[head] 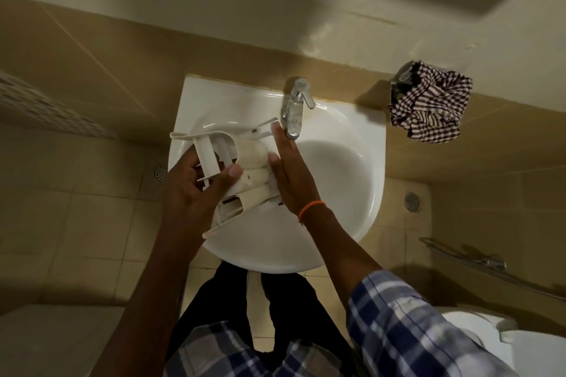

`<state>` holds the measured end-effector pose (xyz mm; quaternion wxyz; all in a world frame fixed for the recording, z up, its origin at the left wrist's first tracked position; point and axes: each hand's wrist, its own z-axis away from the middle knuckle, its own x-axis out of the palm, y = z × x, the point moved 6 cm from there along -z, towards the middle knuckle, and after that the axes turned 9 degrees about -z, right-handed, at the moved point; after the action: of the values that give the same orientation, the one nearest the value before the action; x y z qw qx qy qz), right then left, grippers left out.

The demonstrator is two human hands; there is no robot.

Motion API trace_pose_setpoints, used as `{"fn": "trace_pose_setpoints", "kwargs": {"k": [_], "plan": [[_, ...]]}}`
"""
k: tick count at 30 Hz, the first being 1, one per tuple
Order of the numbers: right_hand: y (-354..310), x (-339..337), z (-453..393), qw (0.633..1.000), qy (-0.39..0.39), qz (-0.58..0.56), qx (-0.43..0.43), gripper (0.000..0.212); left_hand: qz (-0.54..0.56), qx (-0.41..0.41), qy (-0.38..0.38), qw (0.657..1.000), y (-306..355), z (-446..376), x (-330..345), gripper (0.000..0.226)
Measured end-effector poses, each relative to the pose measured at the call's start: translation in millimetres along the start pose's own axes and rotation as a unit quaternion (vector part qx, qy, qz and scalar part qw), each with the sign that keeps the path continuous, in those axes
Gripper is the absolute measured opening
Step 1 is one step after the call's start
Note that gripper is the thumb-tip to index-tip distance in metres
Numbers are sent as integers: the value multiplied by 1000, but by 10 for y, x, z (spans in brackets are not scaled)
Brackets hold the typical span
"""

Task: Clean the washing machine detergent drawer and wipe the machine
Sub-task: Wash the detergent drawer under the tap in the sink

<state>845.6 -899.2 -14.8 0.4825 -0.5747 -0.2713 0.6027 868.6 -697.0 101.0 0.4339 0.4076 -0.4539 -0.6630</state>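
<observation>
Head: L hand (196,190) gripping drawer (245,168), R hand (288,171) flat.

The detergent drawer (245,171) is held over the left side of a white sink (352,162). It is gripped from the left by the left hand (196,190), thumb laid across its compartments, and pressed along its right edge by the flat right hand (291,174). A chrome tap (295,107) is seen just beyond, and a checked cloth (428,101) is bunched on the wall to the right.

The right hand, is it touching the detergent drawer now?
Touching. The head view shows the right hand with straight fingers laid flat against the side of the detergent drawer, no gap between them, while the left hand grips it.
</observation>
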Motion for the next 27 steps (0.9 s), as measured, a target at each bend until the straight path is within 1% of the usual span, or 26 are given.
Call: {"fn": "trace_pose_setpoints", "kwargs": {"k": [3,5,7,8,10,12,15,16,19,20,22,23,24,25,26,27], "plan": [[28,-5,313,1000,-19,11,-6,58,44,-27,6,999,-4,-56,-103,53],[64,100,456,999,-52,13,5,58,45,-26,0,999,-56,-86,-202,62],[33,191,378,998,-54,3,9,59,26,-26,-28,999,-61,-89,-245,68],[10,209,284,999,-40,-6,7,61,7,-24,-49,998,-54,-93,-239,62],[-56,159,71,1000,-6,-29,1,61,-23,-15,-88,996,51,-103,-195,44],[-80,65,-23,999,23,-37,-12,55,-33,-10,-118,992,169,-136,-191,36],[-31,-35,119,996,59,-72,15,45,-19,-19,-207,978,291,-270,-253,40],[9,-56,191,993,73,-92,27,46,-25,-23,-239,970,311,-326,-270,36],[167,-84,354,981,81,-154,85,60,-85,-3,-333,939,290,-514,-282,15],[232,-95,385,975,74,-176,115,63,-104,-7,-361,927,272,-559,-291,14],[312,-131,425,962,65,-207,163,62,-120,-21,-406,906,188,-669,-357,18],[333,-160,444,958,71,-215,174,63,-104,-35,-415,903,151,-733,-402,23],[347,-189,462,955,82,-223,179,64,-63,-52,-401,912,124,-800,-460,29],[352,-222,480,949,102,-235,182,66,-6,-56,-364,930,122,-865,-523,31],[355,-256,506,943,126,-247,184,67,55,-50,-304,950,133,-904,-588,30],[348,-293,533,938,151,-253,182,68,111,-40,-226,967,118,-913,-653,38]]}}
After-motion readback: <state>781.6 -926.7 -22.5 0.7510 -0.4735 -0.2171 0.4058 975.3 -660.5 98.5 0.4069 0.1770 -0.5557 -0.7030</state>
